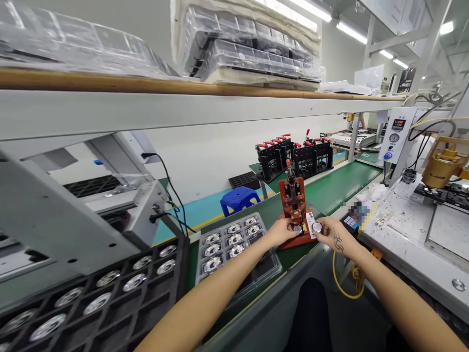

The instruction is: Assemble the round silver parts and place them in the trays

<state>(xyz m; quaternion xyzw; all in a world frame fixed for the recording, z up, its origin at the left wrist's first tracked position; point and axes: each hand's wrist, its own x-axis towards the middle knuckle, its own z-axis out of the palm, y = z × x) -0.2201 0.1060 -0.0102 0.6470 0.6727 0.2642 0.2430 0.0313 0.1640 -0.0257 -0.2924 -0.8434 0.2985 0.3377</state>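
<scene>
Two discs (317, 227), one red press (293, 193)
Left hand (283, 232) is on one disc at the press base, can't tell if it's pinching; right hand (330, 234) has fingers clamped on the other. Eight parts (235, 251) in the clear tray (266, 266).

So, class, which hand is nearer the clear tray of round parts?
Left. The left hand is at the red press, beside the clear tray; the right hand is at the press's right side, farther away, holding a round part.
</scene>
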